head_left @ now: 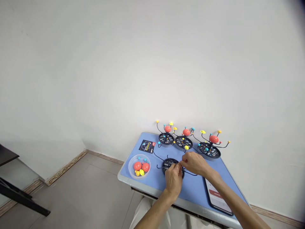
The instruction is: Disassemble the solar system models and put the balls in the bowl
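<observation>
A black round base [164, 168] of a solar system model, with thin curved black arms spreading out, lies on the blue table in front of me. My left hand [173, 178] is over the base's right part, its fingers pinched. My right hand [193, 163] comes in from the right, and its pinched fingertips meet those of the left above the base. What lies between the fingertips is hidden. Left of the base, a clear round bowl [130, 171] holds red balls [137, 165], small blue beads and yellow and orange pieces.
Three solar system models with red center balls [167, 129] [186, 132] [213, 139] stand along the table's back edge by the wall. A black printed card [145, 146] lies at back left. A phone [218, 197] with a lit screen lies under my right forearm.
</observation>
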Demonstrator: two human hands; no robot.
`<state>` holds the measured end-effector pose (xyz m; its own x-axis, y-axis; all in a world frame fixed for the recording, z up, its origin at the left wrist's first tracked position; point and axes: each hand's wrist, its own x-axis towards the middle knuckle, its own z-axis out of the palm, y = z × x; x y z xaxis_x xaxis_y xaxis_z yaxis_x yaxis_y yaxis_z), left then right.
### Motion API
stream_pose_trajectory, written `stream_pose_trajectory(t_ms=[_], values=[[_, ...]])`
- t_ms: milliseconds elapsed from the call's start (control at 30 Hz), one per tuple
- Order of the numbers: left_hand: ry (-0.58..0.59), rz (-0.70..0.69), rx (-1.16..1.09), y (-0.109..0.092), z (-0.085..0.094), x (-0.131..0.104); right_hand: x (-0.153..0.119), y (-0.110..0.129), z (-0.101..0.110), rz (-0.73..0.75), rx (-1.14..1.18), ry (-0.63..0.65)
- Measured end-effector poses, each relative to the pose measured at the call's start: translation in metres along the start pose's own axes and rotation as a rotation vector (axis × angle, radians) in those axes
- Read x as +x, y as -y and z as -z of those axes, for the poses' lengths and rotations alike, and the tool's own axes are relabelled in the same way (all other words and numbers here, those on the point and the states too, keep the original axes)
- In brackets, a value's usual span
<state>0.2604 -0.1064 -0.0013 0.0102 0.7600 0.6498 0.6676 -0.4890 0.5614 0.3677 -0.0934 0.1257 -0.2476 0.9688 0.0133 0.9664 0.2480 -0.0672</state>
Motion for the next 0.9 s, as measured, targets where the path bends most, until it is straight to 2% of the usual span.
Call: stream_pose_trajectory(t_ms=[233, 400, 667, 900], values=[[-0.002, 0.050, -0.146, -0.001, -0.002, 0.004, 0.006, 0.001, 0.000, -0.040, -0.038, 0.002], [0.004, 0.083, -0.219, 0.000, -0.005, 0.007, 0.013, -0.005, -0.004, -0.068, 0.032, 0.064], [0.033, 0.112, -0.286, 0.002, -0.007, 0.010, 0.009, 0.011, -0.006, -0.015, -0.185, 0.050], [0.037, 0.132, -0.278, 0.003, -0.006, 0.010, 0.008, 0.012, -0.002, -0.075, -0.167, 0.059]])
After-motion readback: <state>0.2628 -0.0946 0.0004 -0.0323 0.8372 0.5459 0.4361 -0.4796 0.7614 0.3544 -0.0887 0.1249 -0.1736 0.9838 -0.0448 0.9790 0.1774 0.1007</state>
